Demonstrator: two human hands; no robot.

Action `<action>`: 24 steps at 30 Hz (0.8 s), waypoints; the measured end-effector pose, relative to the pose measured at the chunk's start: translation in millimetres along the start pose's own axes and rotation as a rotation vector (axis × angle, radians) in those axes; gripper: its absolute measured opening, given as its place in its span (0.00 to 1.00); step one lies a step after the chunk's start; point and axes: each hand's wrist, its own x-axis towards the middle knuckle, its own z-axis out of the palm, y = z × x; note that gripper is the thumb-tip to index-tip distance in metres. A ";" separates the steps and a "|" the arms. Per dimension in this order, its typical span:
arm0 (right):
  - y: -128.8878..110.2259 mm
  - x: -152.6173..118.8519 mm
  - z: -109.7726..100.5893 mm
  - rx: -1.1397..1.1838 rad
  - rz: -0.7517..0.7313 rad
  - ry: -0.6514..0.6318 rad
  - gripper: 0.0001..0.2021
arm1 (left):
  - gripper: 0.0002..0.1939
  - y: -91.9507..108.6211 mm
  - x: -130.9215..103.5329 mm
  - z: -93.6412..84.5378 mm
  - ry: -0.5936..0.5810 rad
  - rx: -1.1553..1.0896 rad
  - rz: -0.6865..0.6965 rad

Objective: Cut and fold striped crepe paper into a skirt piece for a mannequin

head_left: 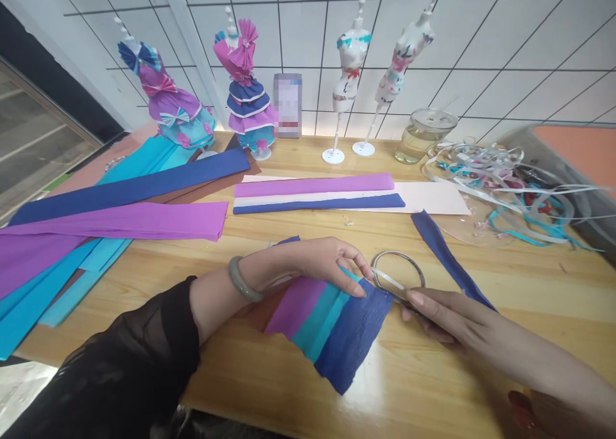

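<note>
Between the thumb and fingers of my left hand (344, 266) is the upper edge of a layered crepe paper piece (353, 327), banded purple, turquoise and dark blue. Its lower edge hangs over the table, and part of it is hidden under my forearm. My right hand (440, 310) is closed just right of the blue band, thumb and fingers pinching a narrow white tape strip (389, 278) that reaches toward my left fingertips. A thin grey ring (422, 269), perhaps a tape roll, lies by my right fingertips; whether they grip it too is unclear.
Crepe paper strips (144, 221) cover the left side. Folded purple and blue strips (312, 185) lie on pale card. A blue strip (447, 259) rests at right. Behind stand dressed mannequins (248, 99), bare ones (350, 67), a glass cup (418, 140) and tangled scraps (514, 182).
</note>
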 end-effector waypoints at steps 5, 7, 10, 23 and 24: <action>3.8 1.4 -2.2 0.206 0.202 -0.135 0.27 | 0.16 -0.9 1.7 -0.9 0.060 0.000 0.045; 4.7 1.3 -3.3 0.234 0.236 -0.140 0.27 | 0.16 -2.8 3.1 -1.4 0.086 -0.015 0.056; 5.6 1.8 -2.9 0.258 0.232 -0.160 0.28 | 0.16 -4.6 4.2 -2.0 0.095 -0.035 0.061; 1.7 10.3 7.9 0.360 0.312 -0.231 0.29 | 0.16 1.3 3.0 2.0 0.120 -0.001 0.045; 0.6 10.4 8.0 0.360 0.305 -0.238 0.28 | 0.17 0.9 3.4 2.0 0.111 -0.007 0.043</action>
